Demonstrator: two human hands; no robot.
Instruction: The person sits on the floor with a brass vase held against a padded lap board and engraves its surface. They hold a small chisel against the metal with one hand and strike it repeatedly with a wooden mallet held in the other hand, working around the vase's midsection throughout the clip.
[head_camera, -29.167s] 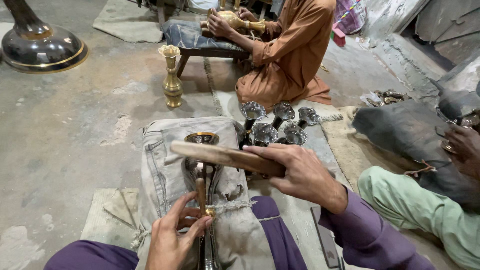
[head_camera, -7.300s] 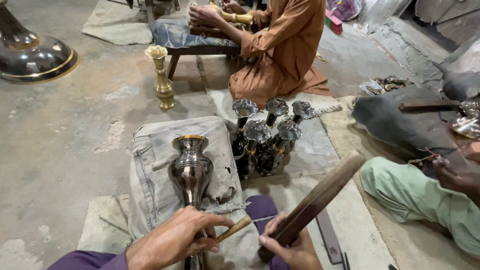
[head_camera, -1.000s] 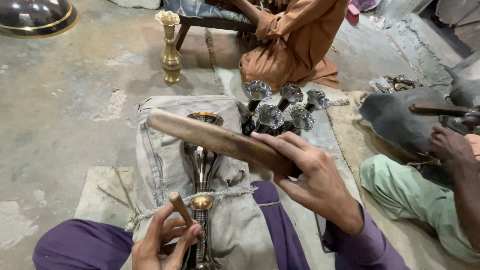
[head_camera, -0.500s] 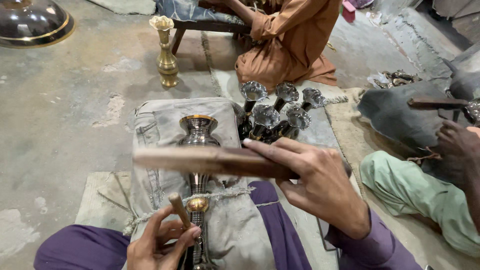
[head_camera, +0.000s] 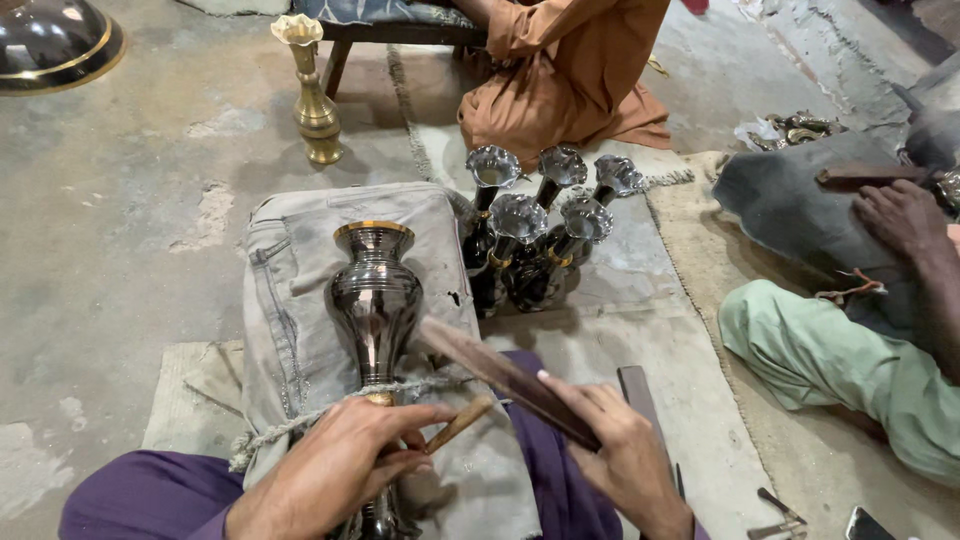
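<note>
Dark polished metal vase (head_camera: 377, 300) with a gold rim lies lengthwise on a grey cloth-wrapped cushion (head_camera: 300, 300), its mouth toward the cushion's far edge and its narrow foot pointing back at the near edge, where a rough cord (head_camera: 300, 415) crosses the padding. Down at that near end the left hand (head_camera: 330, 480) is wrapped over the vase's neck and foot, fingers closed, and it also pinches a short pale wooden stick (head_camera: 458, 423) that juts out to the right. The right hand (head_camera: 625, 465) is clamped around a long flat dark wooden paddle (head_camera: 500, 372), which slants up and leftward so its far end sits right against the vase's belly; whether it actually touches, I cannot tell. Purple sleeves and purple trousers frame both hands. Just off the cushion's right edge, a cluster of dark vases with flared silver mouths (head_camera: 540, 230) stands upright on a pale mat (head_camera: 640, 300). Beyond the cushion's far left corner a slender brass vase (head_camera: 313, 95) stands alone on the concrete floor. Further back, a person in orange clothing (head_camera: 570, 75) sits by a low stool. Over on the right, another person's hand (head_camera: 905, 215) rests on a dark grey cushion (head_camera: 800, 205), a pale green trouser leg (head_camera: 840, 365) stretched out below it.
</note>
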